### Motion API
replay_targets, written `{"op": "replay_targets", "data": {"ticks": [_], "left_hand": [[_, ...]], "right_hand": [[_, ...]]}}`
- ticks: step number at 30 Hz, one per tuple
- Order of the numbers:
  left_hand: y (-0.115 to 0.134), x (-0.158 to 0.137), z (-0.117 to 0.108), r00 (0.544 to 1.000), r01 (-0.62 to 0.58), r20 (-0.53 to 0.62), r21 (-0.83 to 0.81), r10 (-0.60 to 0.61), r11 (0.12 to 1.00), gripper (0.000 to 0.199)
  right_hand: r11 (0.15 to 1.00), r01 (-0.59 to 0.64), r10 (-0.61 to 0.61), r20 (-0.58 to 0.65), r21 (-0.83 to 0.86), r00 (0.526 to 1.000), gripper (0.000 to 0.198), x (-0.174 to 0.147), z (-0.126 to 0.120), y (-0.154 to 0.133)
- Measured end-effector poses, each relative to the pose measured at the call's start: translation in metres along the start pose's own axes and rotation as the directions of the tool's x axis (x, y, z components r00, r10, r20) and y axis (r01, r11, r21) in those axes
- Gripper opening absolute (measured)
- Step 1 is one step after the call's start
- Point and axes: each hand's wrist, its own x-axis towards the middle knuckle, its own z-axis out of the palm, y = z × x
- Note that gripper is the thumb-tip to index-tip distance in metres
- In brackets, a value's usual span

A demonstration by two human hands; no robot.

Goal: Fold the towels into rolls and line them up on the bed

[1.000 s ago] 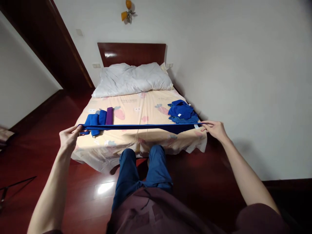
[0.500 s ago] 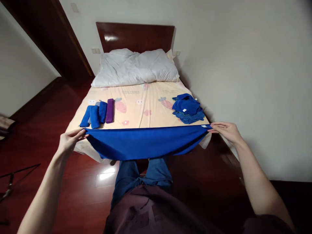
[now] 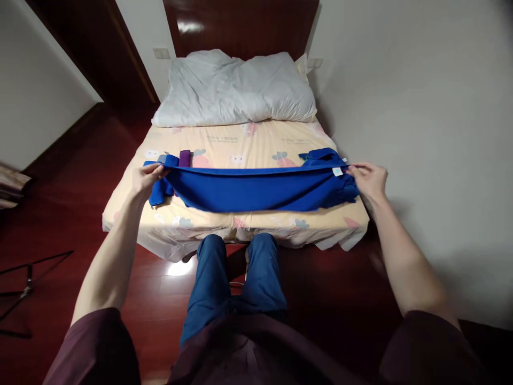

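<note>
A blue towel [image 3: 248, 190] is stretched between my two hands, its top edge taut and its lower part hanging above the bed. My left hand [image 3: 147, 177] pinches the left corner. At the opposite corner, beside a small white tag [image 3: 337, 171], my right hand [image 3: 369, 181] pinches the cloth. Behind the left end lie several rolled or folded cloths, blue ones [image 3: 157, 193] and a purple one [image 3: 185, 158], partly covered from view. A crumpled pile of blue cloths [image 3: 320, 155] sits behind the right end, also partly hidden.
The bed [image 3: 224, 144] has a patterned cream sheet, with a pale grey-white quilt [image 3: 236, 91] bunched near the dark wooden headboard [image 3: 244, 27]. A wall [image 3: 433, 160] runs along the right. On the floor at left stands a thin black frame [image 3: 28, 280].
Both hands have moved forward, carrying the towel from in front of the bed to above its near part. My view has tilted further down.
</note>
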Motion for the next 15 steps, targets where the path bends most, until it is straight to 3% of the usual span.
{"op": "replay_targets", "data": {"ticks": [3,5,8,12,15], "left_hand": [[0.005,0.032,0.004,0.973,-0.224,0.051,-0.053,0.226,0.973,0.049],[0.004,0.042,0.003,0.950,-0.307,0.050,-0.029,0.308,0.951,0.051],[-0.008,0.041,0.000,0.932,-0.363,0.038,0.061,0.361,0.930,0.049],[-0.046,0.026,-0.005,0.948,-0.317,0.098,0.183,0.304,0.930,0.044],[-0.087,0.012,-0.008,0.982,-0.171,0.136,0.302,0.135,0.938,0.050]], "right_hand": [[0.983,0.183,-0.182,-0.046,0.011,0.982,0.014,0.015,0.007,-0.002],[0.962,0.272,-0.269,-0.055,0.042,0.962,0.012,0.017,0.009,0.004],[0.961,0.273,-0.271,-0.046,0.037,0.961,0.006,0.010,0.014,0.026],[0.983,0.182,-0.181,0.031,-0.011,0.983,0.005,-0.012,0.030,0.067],[0.988,0.127,-0.117,0.113,-0.093,0.987,0.005,-0.033,0.043,0.104]]}}
